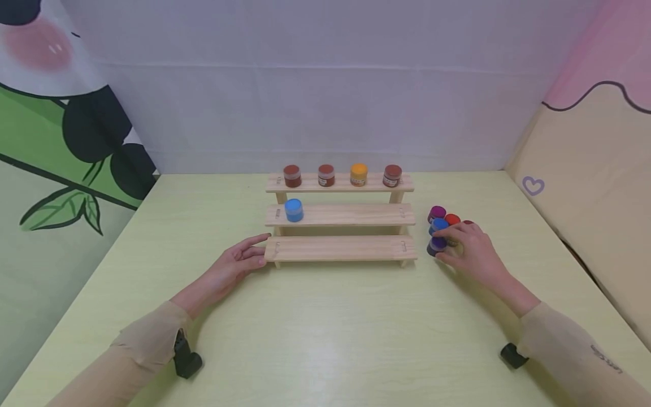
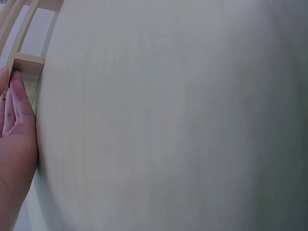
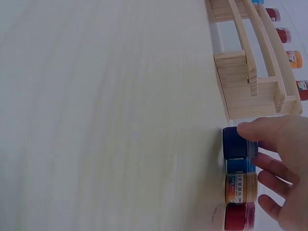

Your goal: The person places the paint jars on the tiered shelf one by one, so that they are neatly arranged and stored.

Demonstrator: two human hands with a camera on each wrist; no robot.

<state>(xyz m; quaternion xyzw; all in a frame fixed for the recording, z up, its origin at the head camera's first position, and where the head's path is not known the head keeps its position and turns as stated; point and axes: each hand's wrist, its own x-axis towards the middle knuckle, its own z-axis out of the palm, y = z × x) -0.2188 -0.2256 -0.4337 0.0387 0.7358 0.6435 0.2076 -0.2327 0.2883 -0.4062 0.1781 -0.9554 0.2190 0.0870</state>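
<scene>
Yeah, our right hand [image 1: 473, 251] pinches a round dark-blue plastic jar [image 3: 234, 143]: probably light, best side-gripped. Left hand [image 1: 229, 274] loosely touches the tiered wooden rack [image 1: 341, 249].

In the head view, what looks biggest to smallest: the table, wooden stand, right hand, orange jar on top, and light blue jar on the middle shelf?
1. Table
2. Wooden stand
3. Right hand
4. Orange jar and light blue jar: too alike to rank, the latter standing nearer the camera.
</scene>
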